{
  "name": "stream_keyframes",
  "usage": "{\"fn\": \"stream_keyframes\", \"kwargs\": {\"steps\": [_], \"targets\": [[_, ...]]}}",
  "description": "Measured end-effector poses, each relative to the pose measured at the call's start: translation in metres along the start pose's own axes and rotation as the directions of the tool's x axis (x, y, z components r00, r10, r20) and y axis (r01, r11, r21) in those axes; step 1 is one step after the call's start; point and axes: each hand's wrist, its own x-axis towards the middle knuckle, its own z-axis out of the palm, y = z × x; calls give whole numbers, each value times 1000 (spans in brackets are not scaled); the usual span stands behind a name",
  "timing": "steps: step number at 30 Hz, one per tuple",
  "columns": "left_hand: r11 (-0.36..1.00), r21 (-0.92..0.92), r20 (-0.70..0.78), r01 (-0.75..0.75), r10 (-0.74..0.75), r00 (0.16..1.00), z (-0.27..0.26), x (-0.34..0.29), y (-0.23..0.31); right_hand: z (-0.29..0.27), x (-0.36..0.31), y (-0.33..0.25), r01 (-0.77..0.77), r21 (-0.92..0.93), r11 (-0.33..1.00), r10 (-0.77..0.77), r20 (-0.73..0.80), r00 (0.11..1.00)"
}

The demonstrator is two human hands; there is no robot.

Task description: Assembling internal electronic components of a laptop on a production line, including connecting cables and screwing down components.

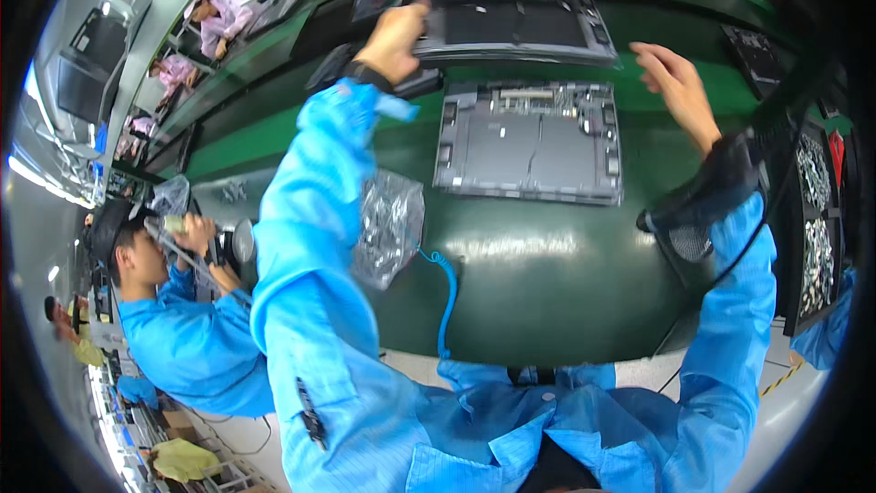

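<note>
My left hand (pixel 394 44), with a dark band at its wrist, grips the left edge of an opened laptop base (pixel 520 23) at the far side of the green bench. That base shows a wide dark panel, and its outline is a little blurred. Nearer to me, a second opened laptop base (pixel 520 160) lies flat, grey inside, with a circuit board along its far edge. My right hand (pixel 677 89) is in the air to the right of both bases, fingers stretched out and holding nothing.
A clear plastic bag (pixel 391 228) and a coiled blue cord (pixel 447 288) lie left of the nearer base. A black mesh-covered device (pixel 698 228) stands by my right forearm. Parts trays (pixel 812 219) are at far right. A co-worker in blue (pixel 187 310) sits at left.
</note>
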Motion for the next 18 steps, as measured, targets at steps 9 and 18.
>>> {"fn": "stream_keyframes", "kwargs": {"steps": [9, 18], "targets": [[953, -121, -169, 277, -295, 940, -89, -354, -81, 20, -300, -68, 163, -192, 968, -96, 316, 944], [985, -121, -144, -126, 108, 984, 49, -388, -171, 52, -348, -55, 147, -391, 909, -32, 286, 958]]}}
